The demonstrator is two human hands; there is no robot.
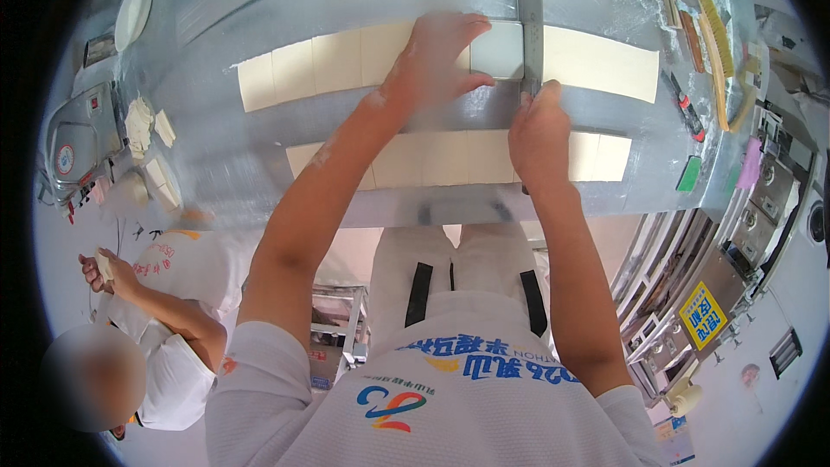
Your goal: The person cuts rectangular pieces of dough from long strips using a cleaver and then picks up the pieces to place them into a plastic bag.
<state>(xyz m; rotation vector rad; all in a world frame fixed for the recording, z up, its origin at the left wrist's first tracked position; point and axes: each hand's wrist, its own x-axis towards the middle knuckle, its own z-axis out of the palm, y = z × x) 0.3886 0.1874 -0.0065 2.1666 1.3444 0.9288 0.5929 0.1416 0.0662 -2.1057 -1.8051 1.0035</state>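
Observation:
My right hand (541,134) is closed on the handle of a wide-bladed knife (531,22). Its blade stands on edge across the far dough strip, against the end of the uncut dough sheet (598,62). My left hand (443,60) rests over the strip to the left, thumb and forefinger spread apart; part of it is blurred. Between that hand and the blade lies a pale bluish rectangle (496,50); I cannot tell if it is a plate or worktop. Cut dough pieces (337,60) run leftward in a row. A nearer dough strip (445,158) passes partly beneath my forearms.
On the metal worktop (225,151), dough scraps (140,125) and a white dish (132,15) lie left. A wooden-handled brush (716,60), a red-and-black cutter (687,112) and a green block (689,175) lie right. A co-worker (177,329) holds a dough piece at lower left.

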